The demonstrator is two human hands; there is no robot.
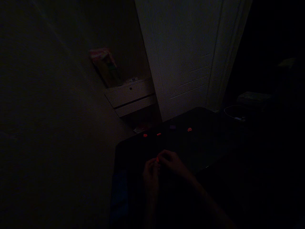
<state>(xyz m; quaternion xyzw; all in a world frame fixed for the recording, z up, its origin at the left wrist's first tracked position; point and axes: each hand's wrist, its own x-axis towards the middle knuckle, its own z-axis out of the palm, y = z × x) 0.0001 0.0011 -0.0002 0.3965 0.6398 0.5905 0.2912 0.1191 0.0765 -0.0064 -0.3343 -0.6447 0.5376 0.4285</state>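
Note:
Both hands meet over the near part of a dark table [197,149]. Between their fingertips is a small orange-red piece [157,159], too small and dim for its kind to show. My left hand [150,170] is closed in a pinch on its lower left side. From the upper right, my right hand [170,159] also pinches at it with bent fingers. Beyond the hands lie a small orange-red piece [145,135], a short flat orange-red piece [159,134], a dark purple block [172,128] and another orange-red piece [189,129].
A blue flat object [119,190] lies at the table's left edge. Behind the table stand a pale door [183,57] and a white drawer unit [133,95]. A white cable [238,118] shows at the far right. The room is very dark.

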